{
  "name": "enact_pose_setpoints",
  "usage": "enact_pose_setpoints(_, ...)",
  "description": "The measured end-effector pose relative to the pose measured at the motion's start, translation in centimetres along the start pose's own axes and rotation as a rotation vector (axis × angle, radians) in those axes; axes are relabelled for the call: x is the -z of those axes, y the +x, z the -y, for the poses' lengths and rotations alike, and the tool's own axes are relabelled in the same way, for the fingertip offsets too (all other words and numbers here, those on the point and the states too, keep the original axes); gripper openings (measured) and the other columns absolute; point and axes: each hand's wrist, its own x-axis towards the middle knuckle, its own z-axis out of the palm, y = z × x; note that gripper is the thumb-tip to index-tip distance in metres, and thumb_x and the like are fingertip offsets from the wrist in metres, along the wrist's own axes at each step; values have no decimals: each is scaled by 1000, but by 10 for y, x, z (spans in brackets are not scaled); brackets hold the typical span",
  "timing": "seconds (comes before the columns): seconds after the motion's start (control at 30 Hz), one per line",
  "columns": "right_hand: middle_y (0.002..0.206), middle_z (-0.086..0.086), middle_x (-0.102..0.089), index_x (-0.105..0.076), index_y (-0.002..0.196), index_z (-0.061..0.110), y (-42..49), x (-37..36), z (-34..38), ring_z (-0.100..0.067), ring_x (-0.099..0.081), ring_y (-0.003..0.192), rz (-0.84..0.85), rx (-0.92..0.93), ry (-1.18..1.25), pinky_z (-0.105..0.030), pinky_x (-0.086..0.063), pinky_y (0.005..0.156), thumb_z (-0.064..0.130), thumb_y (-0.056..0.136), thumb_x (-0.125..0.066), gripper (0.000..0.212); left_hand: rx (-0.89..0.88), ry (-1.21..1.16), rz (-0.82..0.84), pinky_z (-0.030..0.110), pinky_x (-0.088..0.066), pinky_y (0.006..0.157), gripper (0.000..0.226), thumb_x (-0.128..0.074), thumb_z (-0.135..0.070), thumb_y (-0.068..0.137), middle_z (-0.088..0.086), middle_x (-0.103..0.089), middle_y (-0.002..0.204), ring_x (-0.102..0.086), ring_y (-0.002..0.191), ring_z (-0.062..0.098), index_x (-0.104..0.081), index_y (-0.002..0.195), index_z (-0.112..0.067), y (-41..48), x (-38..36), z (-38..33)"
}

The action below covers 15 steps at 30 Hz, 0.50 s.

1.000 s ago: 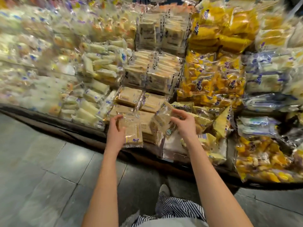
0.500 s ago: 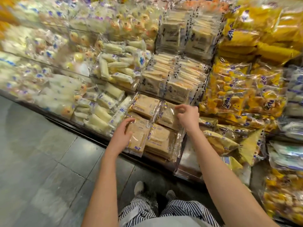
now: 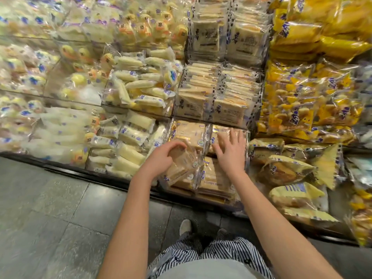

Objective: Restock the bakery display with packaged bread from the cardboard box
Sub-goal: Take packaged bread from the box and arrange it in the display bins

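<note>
My left hand curls round a clear packet of sliced brown bread at the front of the lowest display tier. My right hand lies flat with fingers spread on another packet of the same bread further back in that compartment. More packets of this bread are stacked below both hands. The cardboard box is not in view.
Tiered display shelves hold pale long rolls to the left, square toast packs behind, and yellow bags to the right. A dark shelf edge borders the grey tiled floor. My striped trousers and shoes are below.
I have come closer to the shelf. My right hand let go of its packet and spread flat over it. My left hand moved its packet up and right onto the stack.
</note>
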Motion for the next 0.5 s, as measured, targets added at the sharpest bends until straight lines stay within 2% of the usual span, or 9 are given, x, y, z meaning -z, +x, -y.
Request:
enact_pose_setpoints(0.07,163,-8,-17,-49,139,31,5,3,5,-30,3,151,-2,-24,0,-44,5,122,43,100,-47,41,-32,108,37,35,-54,68,74,-34,18,82,-5,-53,130,-61,98,21,-61,115,-42,15,1,0)
enact_pose_setpoints(0.13,163,-10,-18,-53,137,27,1,4,10,-30,3,151,-68,-62,26,-44,5,123,38,101,-48,38,-87,241,9,37,-49,82,69,-40,14,86,-1,-54,129,-54,109,22,-62,115,-44,30,-6,-2)
enact_pose_setpoints(0.2,162,-12,-19,-54,136,22,-13,1,15,-30,1,151,-155,-144,65,-45,4,123,33,100,-50,37,-185,352,-52,42,-40,103,51,-54,1,93,-7,-59,130,-47,122,21,-64,117,-43,40,-17,-2)
enact_pose_setpoints(0.27,161,-12,-21,-55,135,20,-31,-5,17,-31,-1,151,-220,-245,46,-47,3,123,30,100,-50,36,-258,374,-110,45,-29,115,38,-60,-13,94,-11,-58,136,-42,133,19,-63,122,-39,41,-29,4)
enact_pose_setpoints(0.37,160,-12,-25,-54,137,21,-59,-20,19,-32,-3,151,-268,-323,-24,-47,8,119,31,101,-48,38,-305,344,-162,48,-9,123,42,-55,-14,97,-9,-49,146,-33,143,15,-55,135,-33,26,-47,18)
enact_pose_setpoints(0.43,161,-10,-23,-53,139,22,-73,-32,20,-31,-3,151,-254,-332,-46,-48,7,119,32,101,-46,39,-340,420,-100,48,7,121,43,-47,-28,102,-12,-34,156,-18,149,10,-43,145,-33,15,-57,28)
enact_pose_setpoints(0.5,162,-11,-20,-52,140,21,-81,-41,19,-32,-4,151,-245,-332,-48,-50,3,121,33,102,-45,40,-359,485,-17,48,12,121,48,-40,-41,103,-13,-19,161,-5,151,9,-32,150,-34,10,-62,38)
